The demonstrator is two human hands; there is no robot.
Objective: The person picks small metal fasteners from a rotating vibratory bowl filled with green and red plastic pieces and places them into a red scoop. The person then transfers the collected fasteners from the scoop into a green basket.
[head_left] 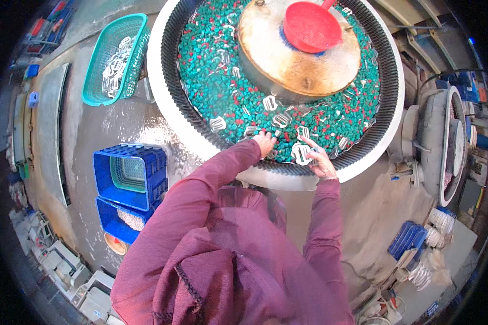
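A round vibratory tumbler bowl (387, 130) is filled with green and red tumbling stones (217, 89). Flat silver metal buckles lie scattered among them, such as a slotted buckle (282, 119) in front of the centre hub. My left hand (264, 144) reaches down to the stones near the close rim, fingers curled; what they grip, if anything, is not clear. To its right, my right hand (322, 164) is closed on a few metal buckles (301, 154), just above the stones. Another buckle (302, 132) touches or lies close to its fingertips.
A red plastic scoop (309, 28) rests on the bowl's central hub (265, 46). At the left stands a green basket (90, 81) holding many buckles. Blue crates (158, 176) sit on the wet floor at my left. A second round machine (436, 146) stands at the right.
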